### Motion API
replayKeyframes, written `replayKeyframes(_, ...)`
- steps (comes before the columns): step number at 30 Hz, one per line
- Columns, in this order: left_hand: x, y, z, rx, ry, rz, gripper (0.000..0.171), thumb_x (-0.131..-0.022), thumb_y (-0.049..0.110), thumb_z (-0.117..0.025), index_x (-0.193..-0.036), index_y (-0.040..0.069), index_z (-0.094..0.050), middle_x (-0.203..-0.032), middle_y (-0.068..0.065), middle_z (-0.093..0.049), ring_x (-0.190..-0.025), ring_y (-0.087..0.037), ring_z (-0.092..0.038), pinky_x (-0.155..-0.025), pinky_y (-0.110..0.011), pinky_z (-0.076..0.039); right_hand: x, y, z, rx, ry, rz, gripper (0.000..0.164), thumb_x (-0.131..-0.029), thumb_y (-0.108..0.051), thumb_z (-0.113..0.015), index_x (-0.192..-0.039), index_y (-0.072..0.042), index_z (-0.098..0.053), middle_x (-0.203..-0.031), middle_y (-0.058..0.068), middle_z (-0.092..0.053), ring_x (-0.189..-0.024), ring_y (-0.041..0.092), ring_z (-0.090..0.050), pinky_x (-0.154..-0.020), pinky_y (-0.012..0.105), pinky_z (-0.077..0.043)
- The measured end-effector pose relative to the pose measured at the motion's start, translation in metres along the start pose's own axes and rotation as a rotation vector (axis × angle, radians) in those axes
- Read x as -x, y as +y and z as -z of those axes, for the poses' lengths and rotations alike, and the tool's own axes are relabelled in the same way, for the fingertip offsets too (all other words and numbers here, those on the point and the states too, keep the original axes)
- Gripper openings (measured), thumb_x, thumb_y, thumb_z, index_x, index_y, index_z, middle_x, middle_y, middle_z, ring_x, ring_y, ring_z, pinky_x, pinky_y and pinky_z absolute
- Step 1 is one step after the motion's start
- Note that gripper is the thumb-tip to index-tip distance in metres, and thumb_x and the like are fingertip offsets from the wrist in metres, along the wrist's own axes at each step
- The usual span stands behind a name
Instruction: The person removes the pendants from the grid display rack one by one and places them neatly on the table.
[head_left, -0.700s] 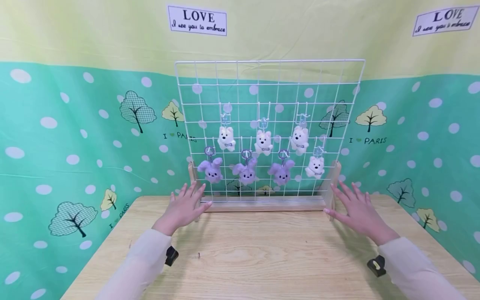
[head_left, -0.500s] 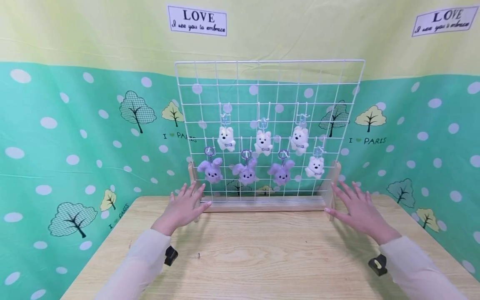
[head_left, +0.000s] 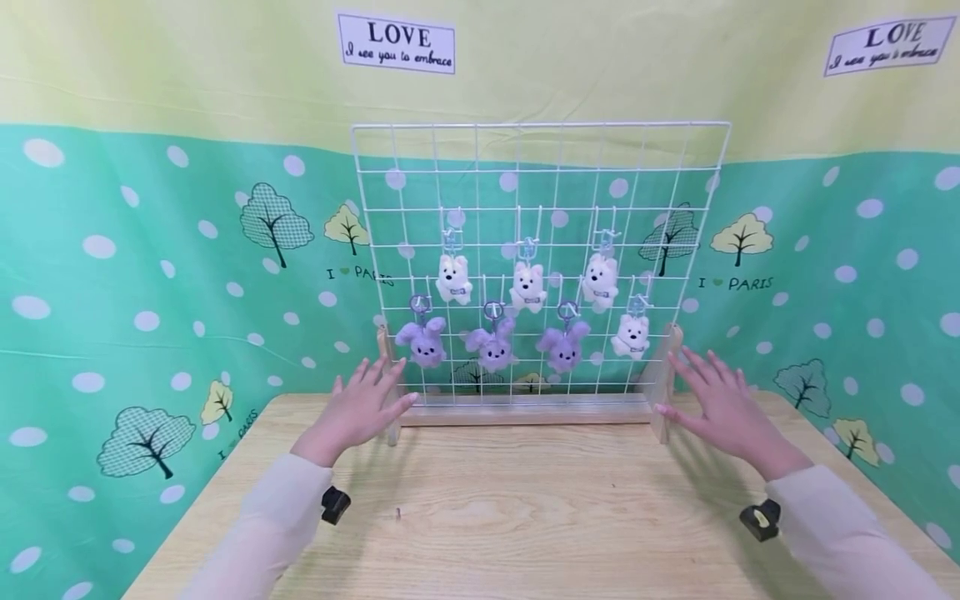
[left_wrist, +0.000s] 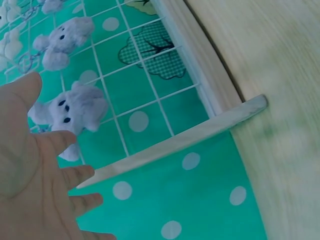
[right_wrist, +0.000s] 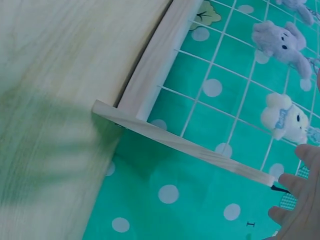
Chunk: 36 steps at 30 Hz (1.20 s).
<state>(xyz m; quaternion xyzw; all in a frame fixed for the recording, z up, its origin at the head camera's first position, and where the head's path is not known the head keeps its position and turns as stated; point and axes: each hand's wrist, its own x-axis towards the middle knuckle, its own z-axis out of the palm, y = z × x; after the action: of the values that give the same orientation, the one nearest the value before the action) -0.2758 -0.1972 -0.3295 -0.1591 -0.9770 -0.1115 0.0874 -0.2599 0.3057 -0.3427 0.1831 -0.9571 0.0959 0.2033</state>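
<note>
A white wire grid rack (head_left: 540, 124) stands upright in a wooden base (head_left: 525, 414) at the back of the table. Three purple plush rabbit keychains (head_left: 426, 343) hang from its hooks in the lower row. Beside them is a white plush dog keychain (head_left: 632, 335), and three more white dogs hang above. My left hand (head_left: 354, 412), fingers spread, is beside the left wooden end piece (left_wrist: 172, 145) and holds nothing. On the other side my right hand (head_left: 731, 412) is spread likewise near the right end piece (right_wrist: 185, 145), also holding nothing.
The light wooden table (head_left: 495, 517) reaches up to a green and yellow curtain (head_left: 150, 275) with dots and trees. Black wrist cameras (head_left: 336, 505) sit under both cuffs. A small dark mark (head_left: 398, 512) shows on the tabletop.
Both hands have shifted slightly outward, the left to the left and the right to the right, away from the rack's ends. The rack and keychains stay as they were.
</note>
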Motion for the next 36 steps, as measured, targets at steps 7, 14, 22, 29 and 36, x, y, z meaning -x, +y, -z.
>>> replayKeyframes(7,0.000,0.004,0.010,0.002,0.003,-0.009,0.072,-0.096,0.058,-0.035,-0.149,0.010,-0.024,-0.152,-0.023,-0.020,-0.137,-0.051,-0.013,-0.100,-0.075,-0.008,-0.005,0.000,0.008,-0.020,0.026,0.012,0.083,-0.086,-0.047,-0.062,-0.149,-0.009,-0.023,-0.151,0.023,-0.022,-0.132,0.056,-0.017,-0.094,0.079,-0.012)
replayKeyframes(14,-0.005,0.006,0.018,0.007,0.089,-0.015,0.070,-0.096,0.056,-0.035,-0.148,0.010,-0.028,-0.150,-0.023,-0.026,-0.135,-0.048,-0.021,-0.102,-0.073,-0.011,-0.016,0.002,0.021,-0.048,0.115,0.060,0.082,-0.086,-0.040,-0.065,-0.149,-0.009,-0.023,-0.147,0.027,-0.028,-0.130,0.055,-0.022,-0.101,0.072,-0.014)
replayKeyframes(22,-0.018,0.010,0.031,0.089,0.231,-0.011,0.068,-0.097,0.054,-0.036,-0.145,0.006,-0.032,-0.146,-0.021,-0.036,-0.133,-0.041,-0.031,-0.106,-0.064,-0.021,-0.041,-0.002,0.044,-0.270,0.181,-0.027,0.071,-0.091,-0.030,-0.062,-0.147,-0.004,-0.026,-0.149,0.026,-0.025,-0.135,0.050,-0.020,-0.105,0.069,-0.013)
replayKeyframes(29,-0.034,0.016,0.036,0.318,0.318,0.044,0.067,-0.094,0.046,-0.051,-0.143,0.005,-0.033,-0.139,-0.020,-0.046,-0.123,-0.040,-0.046,-0.099,-0.056,-0.039,-0.065,-0.004,0.056,-0.518,0.231,-0.280,0.076,-0.091,-0.049,-0.055,-0.150,-0.015,-0.020,-0.155,0.015,-0.020,-0.139,0.041,-0.019,-0.106,0.065,-0.018)
replayKeyframes(36,-0.044,0.019,0.037,0.502,0.369,0.085,0.072,-0.091,0.044,-0.058,-0.144,0.006,-0.030,-0.138,-0.020,-0.047,-0.122,-0.039,-0.048,-0.099,-0.052,-0.041,-0.085,-0.003,0.053,-0.730,0.309,-0.476,0.082,-0.086,-0.058,-0.054,-0.149,-0.013,-0.024,-0.154,0.011,-0.025,-0.139,0.030,-0.026,-0.110,0.050,-0.027)
